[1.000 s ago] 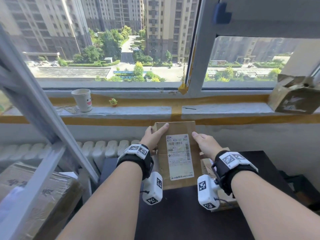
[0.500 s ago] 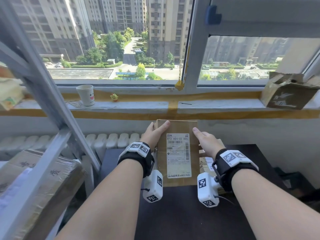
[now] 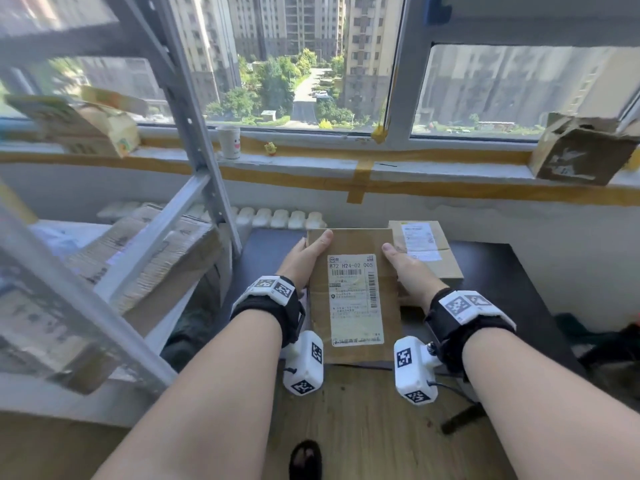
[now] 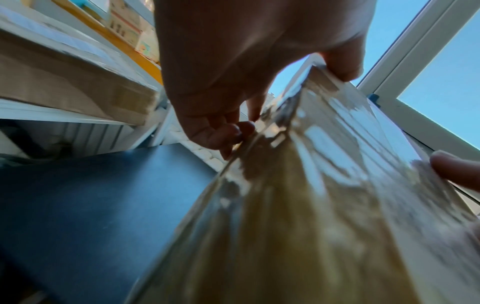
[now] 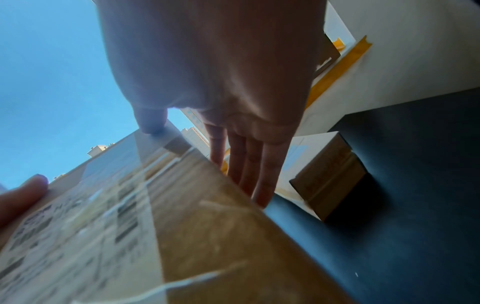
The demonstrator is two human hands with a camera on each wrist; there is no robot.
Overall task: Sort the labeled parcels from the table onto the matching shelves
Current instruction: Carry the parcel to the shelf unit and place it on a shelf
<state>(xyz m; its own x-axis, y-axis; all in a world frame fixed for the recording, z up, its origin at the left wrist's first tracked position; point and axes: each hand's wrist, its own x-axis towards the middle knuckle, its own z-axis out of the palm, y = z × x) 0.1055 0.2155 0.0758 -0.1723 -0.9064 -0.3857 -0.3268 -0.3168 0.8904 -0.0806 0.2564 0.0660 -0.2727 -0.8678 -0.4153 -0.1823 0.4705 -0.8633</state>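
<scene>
Parcel (image 3: 353, 299) gripped by left hand (image 3: 304, 259) and right hand (image 3: 410, 271), undersides hidden, label print blurred

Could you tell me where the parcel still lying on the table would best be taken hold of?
Probably by its two long side faces, coming from above. The table parcel lies flat, label up, behind the right hand, so its sides look free; the held parcel hides its near-left corner.

Both forearms reach toward 12 o'clock, the left hand (image 3: 304, 259) and right hand (image 3: 410, 273) clamping opposite edges of a parcel (image 3: 353, 296), thumbs on top.
</scene>
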